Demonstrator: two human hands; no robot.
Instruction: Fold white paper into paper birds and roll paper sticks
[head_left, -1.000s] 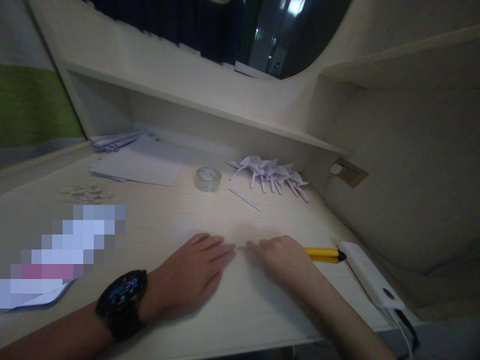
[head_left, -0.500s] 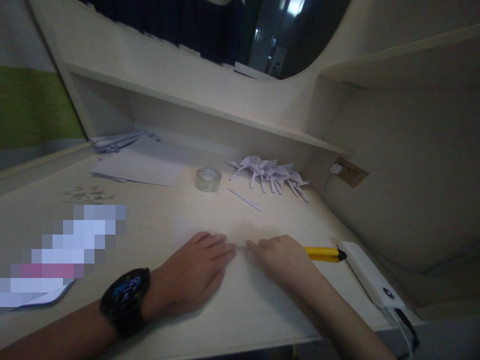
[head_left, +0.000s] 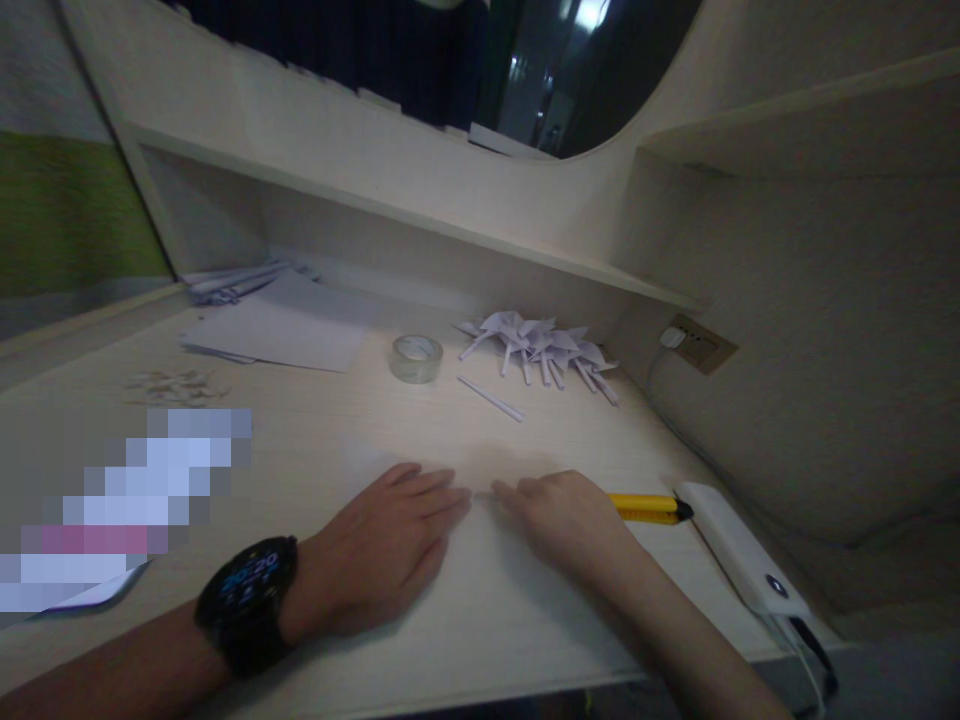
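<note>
My left hand (head_left: 409,540), with a black smartwatch (head_left: 247,590) on its wrist, lies palm down with fingers flat on the desk. A faint pale sheet of paper (head_left: 364,458) shows beyond its knuckles. Opposite it, my right hand (head_left: 559,515) is curled, its index finger pointing towards the left fingertips across a small gap. A thin line shows in that gap, too faint to name. What the right fingers hold is hidden. Just beyond my right wrist sticks out a yellow tool (head_left: 651,508) with a black tip; whether the hand touches it I cannot tell.
A clear tape roll (head_left: 416,360), a thin paper stick (head_left: 490,398) and several white paper pinwheels (head_left: 540,345) lie further back. Paper sheets (head_left: 281,320) and small pale bits (head_left: 176,387) are at the left. A white power bank (head_left: 739,550) with cables lies at the right.
My left hand and watch have shifted very slightly left, widening the gap between the hands a little. The pale sheet's edge reaches slightly further left. My right hand keeps its place.
</note>
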